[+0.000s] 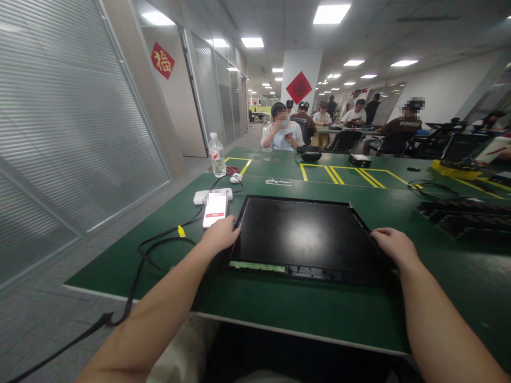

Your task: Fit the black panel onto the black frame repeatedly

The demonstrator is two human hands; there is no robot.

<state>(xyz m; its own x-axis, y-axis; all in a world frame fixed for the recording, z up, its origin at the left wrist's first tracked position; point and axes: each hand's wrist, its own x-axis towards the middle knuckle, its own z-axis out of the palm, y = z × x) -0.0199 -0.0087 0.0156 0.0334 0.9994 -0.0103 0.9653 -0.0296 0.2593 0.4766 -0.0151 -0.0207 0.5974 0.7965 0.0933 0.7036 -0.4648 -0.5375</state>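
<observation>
A black flat screen panel [303, 239] lies on the green table [279, 308] straight in front of me, with a strip of green circuit board along its near edge. My left hand [221, 234] grips the panel's left edge, fingers curled around it. My right hand [393, 246] grips the right edge in the same way. Both forearms reach in from the bottom of the view.
A phone [214, 209] and a white power strip [213, 194] lie left of the panel, with a black cable [159, 244] trailing off the table. A water bottle [217, 155] stands further back. Dark parts [463, 215] lie at the right. Several people sit at the far tables.
</observation>
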